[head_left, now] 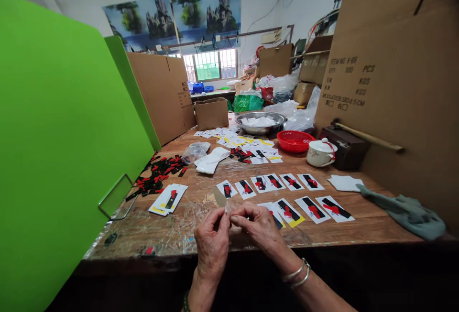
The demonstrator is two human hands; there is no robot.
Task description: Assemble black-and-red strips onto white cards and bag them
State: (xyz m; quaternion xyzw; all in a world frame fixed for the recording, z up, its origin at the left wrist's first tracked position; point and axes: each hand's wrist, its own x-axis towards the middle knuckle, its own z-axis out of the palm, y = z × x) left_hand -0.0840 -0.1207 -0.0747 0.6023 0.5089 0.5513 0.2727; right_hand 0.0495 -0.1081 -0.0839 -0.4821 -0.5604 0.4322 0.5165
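Note:
My left hand [214, 236] and my right hand [258, 228] meet over the table's front edge, fingertips pinched. Between them pokes up the tip of a small clear plastic piece [227, 205], perhaps a little bag; most of it is hidden by the fingers. Just beyond lie two rows of white cards, each bearing a black strip and a red piece, such as this card [310, 182] in the back row. The nearest front-row card [273, 214] is partly covered by my right hand. To the left is a small stack of white and yellow cards [168, 200].
Black and red strips [158, 174] are heaped at left beside a green panel [68, 125]. Farther back stand a metal basin [247, 129], a red basket [294, 142] and a white lidded mug [320, 154]. A grey-green cloth [405, 210] lies at right, before a tall cardboard sheet [401, 125].

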